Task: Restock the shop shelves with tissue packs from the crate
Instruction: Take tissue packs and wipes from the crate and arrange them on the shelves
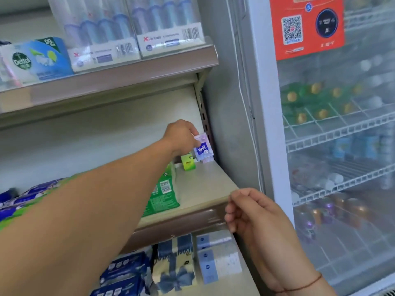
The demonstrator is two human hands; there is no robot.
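Observation:
My left hand reaches deep into the middle shelf and grips a small purple-and-blue Tempo tissue pack at the back right corner, against the shelf upright. A small yellow-green tissue pack stands just left of it, below my wrist. A larger green tissue pack lies along the shelf under my forearm. My right hand hovers in front of the shelf's front edge with fingers loosely curled and nothing in it. The crate is out of view.
A glass-door fridge with drinks stands right of the shelving. The upper shelf carries a Dettol pack and clear boxes. Blue packs lie at the middle shelf's left. The lower shelf holds blue and patterned tissue packs.

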